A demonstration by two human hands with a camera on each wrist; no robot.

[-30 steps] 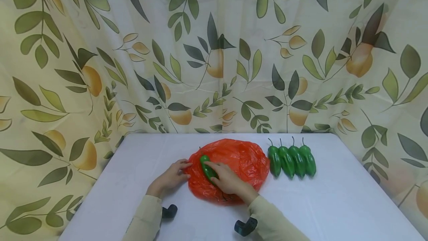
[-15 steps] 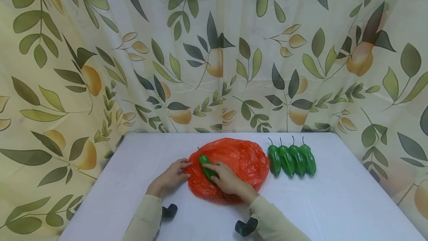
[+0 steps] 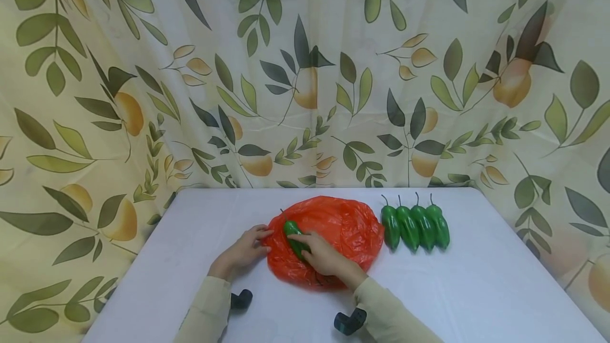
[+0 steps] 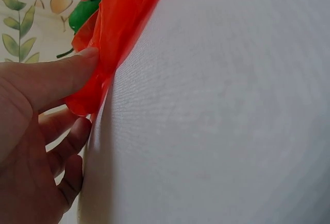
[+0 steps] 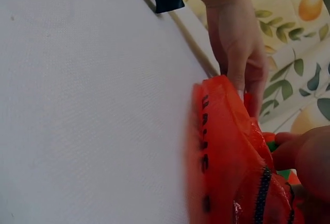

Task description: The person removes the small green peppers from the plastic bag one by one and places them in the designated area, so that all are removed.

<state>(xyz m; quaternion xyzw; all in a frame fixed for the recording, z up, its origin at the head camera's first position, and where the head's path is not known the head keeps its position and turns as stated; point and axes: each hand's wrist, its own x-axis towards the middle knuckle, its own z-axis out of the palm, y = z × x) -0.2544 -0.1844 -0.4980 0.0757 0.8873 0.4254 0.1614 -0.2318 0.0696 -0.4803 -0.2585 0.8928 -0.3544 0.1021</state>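
A red plastic bag (image 3: 352,226) lies crumpled on the white table, with dark print and seam lines on its side in the right wrist view. On top of it rests a green pepper (image 3: 290,228), tilted, its thin stem at the far left end. My right hand (image 3: 325,254) holds the pepper by its near part, thumb on one side and fingers on the other. At the bag's left edge, my left hand (image 3: 243,250) pinches the red plastic (image 4: 116,23) between thumb and fingers. The bag's inside is hidden.
Several more green peppers (image 3: 415,226) lie side by side, stems away from me, just right of the bag. The white table (image 3: 476,290) ends at a patterned curtain (image 3: 333,94). Each wrist carries a black camera mount (image 3: 350,322).
The pepper's stem end has shifted slightly left on the bag in my right hand. My left hand has kept its place at the bag's edge.
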